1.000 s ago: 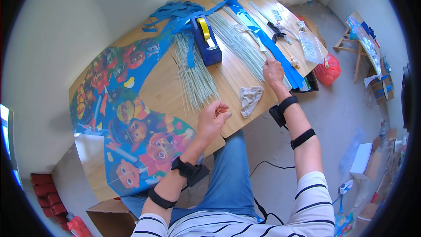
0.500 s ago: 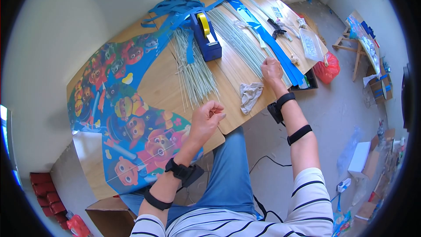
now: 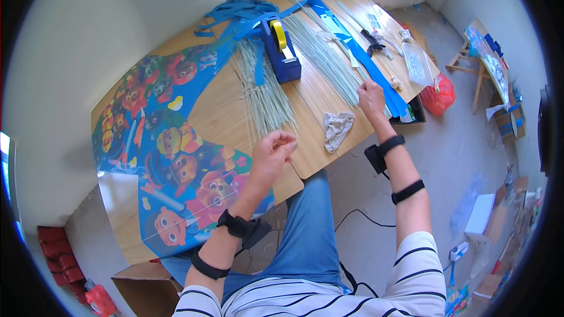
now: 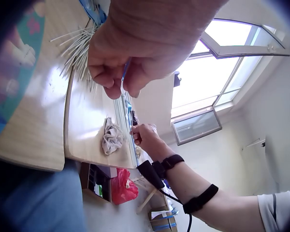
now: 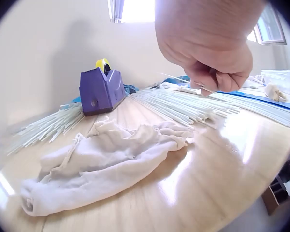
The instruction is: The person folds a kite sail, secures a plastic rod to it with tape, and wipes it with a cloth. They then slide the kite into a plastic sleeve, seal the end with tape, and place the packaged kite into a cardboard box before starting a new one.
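Observation:
My left hand [image 3: 272, 155] is over the table's near edge, beside a colourful printed sheet [image 3: 182, 167]. Its thumb and fingertips pinch a thin translucent strip [image 4: 123, 87], mostly hidden by the fingers. Farther right, my right hand [image 3: 372, 98] is above the near ends of a spread of pale thin rods [image 3: 323, 53]. Between its thumb and curled fingers it pinches one thin white rod [image 5: 176, 78], which sticks out to the left in the right wrist view. A crumpled whitish cloth [image 3: 338, 132] lies between the hands.
A blue tape dispenser [image 3: 285, 70] with a yellow core stands beside a second rod bundle [image 3: 270, 103]. Blue ribbon [image 3: 238, 14] is heaped at the back. Along the right lie a long blue strip [image 3: 388, 89], a black clamp-like tool [image 3: 372, 42] and a clear box [image 3: 416, 64].
My left hand has shifted slightly left, and its thumb and fingertips are closer together. The right hand stays near the rod ends, still gripping. The head view has shifted a little.

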`<action>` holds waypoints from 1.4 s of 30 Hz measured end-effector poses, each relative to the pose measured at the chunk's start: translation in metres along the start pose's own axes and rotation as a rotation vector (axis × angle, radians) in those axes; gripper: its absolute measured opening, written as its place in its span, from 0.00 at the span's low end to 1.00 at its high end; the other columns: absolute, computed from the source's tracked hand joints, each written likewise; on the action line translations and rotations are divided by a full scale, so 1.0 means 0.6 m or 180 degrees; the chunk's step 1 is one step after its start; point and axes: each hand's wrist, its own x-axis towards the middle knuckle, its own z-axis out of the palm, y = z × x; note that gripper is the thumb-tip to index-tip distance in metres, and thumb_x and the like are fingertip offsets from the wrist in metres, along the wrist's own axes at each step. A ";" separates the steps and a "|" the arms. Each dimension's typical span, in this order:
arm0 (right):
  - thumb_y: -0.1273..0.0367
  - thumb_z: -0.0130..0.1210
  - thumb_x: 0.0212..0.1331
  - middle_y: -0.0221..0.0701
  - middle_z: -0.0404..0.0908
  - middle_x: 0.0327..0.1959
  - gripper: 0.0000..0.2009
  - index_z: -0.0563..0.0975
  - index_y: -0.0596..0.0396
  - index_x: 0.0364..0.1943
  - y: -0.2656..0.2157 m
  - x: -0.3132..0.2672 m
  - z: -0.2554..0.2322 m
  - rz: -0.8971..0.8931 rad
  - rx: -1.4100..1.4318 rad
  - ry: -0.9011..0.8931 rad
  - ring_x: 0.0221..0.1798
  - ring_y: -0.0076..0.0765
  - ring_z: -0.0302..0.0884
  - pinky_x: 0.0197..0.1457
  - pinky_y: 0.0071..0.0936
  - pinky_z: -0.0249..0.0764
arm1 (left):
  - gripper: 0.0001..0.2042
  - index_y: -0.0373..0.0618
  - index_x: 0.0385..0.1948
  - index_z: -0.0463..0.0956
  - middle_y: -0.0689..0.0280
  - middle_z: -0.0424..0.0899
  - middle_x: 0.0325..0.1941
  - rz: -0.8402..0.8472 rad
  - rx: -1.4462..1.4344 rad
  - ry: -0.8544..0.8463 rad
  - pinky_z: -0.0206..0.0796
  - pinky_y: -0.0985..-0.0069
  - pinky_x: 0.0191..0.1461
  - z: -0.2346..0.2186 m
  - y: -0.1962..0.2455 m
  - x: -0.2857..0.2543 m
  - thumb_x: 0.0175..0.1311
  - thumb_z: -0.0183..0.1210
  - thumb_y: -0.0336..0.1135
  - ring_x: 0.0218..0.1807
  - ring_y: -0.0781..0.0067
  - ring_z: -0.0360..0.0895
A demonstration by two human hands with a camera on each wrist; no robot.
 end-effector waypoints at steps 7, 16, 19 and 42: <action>0.74 0.60 0.59 0.40 0.79 0.27 0.04 0.78 0.63 0.32 -0.124 -0.216 -0.165 -0.0742 0.1359 -0.1498 0.31 0.37 0.77 0.38 0.33 0.73 | 0.15 0.40 0.61 0.73 0.59 0.84 0.57 -0.0011 -0.1353 0.0286 0.78 0.74 0.52 -0.064 0.064 0.015 0.80 0.51 0.36 0.43 0.73 0.85; 0.78 0.61 0.58 0.31 0.75 0.25 0.04 0.77 0.63 0.32 -0.198 -0.319 -0.214 -0.0426 0.1837 -0.2100 0.29 0.24 0.69 0.34 0.26 0.68 | 0.11 0.37 0.54 0.74 0.50 0.86 0.50 0.0354 -0.2198 0.0098 0.83 0.68 0.54 -0.111 0.073 -0.022 0.80 0.49 0.32 0.45 0.66 0.88; 0.79 0.61 0.58 0.31 0.75 0.25 0.03 0.77 0.63 0.32 -0.206 -0.319 -0.218 -0.0533 0.1761 -0.2130 0.29 0.23 0.69 0.34 0.26 0.68 | 0.09 0.38 0.51 0.76 0.50 0.87 0.49 0.0398 -0.2260 0.0176 0.83 0.69 0.54 -0.113 0.079 -0.032 0.79 0.51 0.31 0.45 0.67 0.88; 0.51 0.78 0.40 0.54 0.83 0.45 0.38 0.76 0.67 0.50 -0.329 -0.007 0.133 -0.0360 0.0234 -0.0123 0.54 0.59 0.81 0.59 0.47 0.77 | 0.03 0.39 0.39 0.74 0.56 0.84 0.40 0.0143 -0.1894 0.0781 0.77 0.75 0.44 -0.163 0.071 -0.092 0.75 0.56 0.26 0.35 0.74 0.80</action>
